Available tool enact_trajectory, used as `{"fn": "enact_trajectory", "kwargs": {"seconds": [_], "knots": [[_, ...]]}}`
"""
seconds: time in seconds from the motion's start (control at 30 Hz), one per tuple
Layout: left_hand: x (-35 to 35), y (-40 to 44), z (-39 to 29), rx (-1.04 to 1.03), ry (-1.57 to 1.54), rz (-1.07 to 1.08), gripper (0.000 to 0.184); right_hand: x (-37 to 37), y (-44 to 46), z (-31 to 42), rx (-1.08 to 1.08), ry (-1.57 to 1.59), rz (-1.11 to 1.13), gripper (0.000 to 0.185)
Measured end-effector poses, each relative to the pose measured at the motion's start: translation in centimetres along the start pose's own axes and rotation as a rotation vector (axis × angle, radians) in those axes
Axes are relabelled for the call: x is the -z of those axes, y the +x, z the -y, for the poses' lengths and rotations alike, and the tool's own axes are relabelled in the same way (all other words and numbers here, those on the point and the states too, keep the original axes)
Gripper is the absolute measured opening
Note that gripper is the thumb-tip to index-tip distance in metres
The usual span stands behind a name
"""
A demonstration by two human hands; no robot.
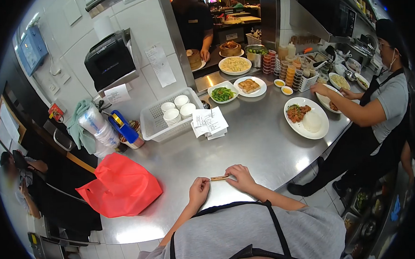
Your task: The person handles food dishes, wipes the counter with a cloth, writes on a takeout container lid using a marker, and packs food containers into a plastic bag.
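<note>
Between my two hands, low over the steel counter (181, 162), is a short, slim tan-and-brown stick-like piece (219, 178); its exact kind is too small to make out. My left hand (200, 190) is closed at its left end, fingers curled. The fingers of my right hand (240, 177) pinch its right end. To the left of my hands stands a red bag (122, 187), its top bunched. Farther forward, a pile of paper order slips (209, 122) lies against a grey plastic basket (164, 131) holding stacked small white bowls (172, 116).
An oval plate of rice and meat (306, 118) sits at the right, near a co-worker (384, 91) handling another plate. Plates of greens (222, 93) and golden squares (250, 86) stand by the pass. A blue tape dispenser (125, 126) is at the left.
</note>
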State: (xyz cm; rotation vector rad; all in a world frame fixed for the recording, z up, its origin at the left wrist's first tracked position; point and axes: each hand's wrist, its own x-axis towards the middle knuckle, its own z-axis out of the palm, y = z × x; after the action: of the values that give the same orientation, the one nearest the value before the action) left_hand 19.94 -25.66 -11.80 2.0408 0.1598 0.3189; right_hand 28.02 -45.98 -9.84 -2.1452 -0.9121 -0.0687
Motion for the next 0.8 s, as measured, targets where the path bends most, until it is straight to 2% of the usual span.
{"fn": "enact_trajectory", "kwargs": {"seconds": [0.07,0.13,0.4,0.53,0.77,0.8], "knots": [[0.1,-0.1,-0.1,-0.001,0.014,0.000,0.010,0.0,0.2,0.0,-0.041,0.044,-0.009,0.019],[0.2,-0.1,-0.1,0.000,0.026,-0.004,0.010,0.6,0.7,0.6,-0.123,0.379,-0.100,0.019],[0.2,0.0,0.0,-0.021,0.001,0.005,0.011,2.4,2.6,5.0,0.000,0.334,-0.011,0.018],[0.4,-0.1,-0.3,-0.013,0.028,0.002,0.011,0.8,2.2,4.4,0.015,0.265,0.064,0.014],[0.3,-0.1,0.4,-0.056,-0.009,0.003,0.012,2.5,2.6,5.9,0.057,0.313,0.028,0.012],[0.3,0.0,0.3,-0.060,0.007,0.007,0.012,2.3,2.7,5.3,0.071,0.247,0.044,0.011]]}}
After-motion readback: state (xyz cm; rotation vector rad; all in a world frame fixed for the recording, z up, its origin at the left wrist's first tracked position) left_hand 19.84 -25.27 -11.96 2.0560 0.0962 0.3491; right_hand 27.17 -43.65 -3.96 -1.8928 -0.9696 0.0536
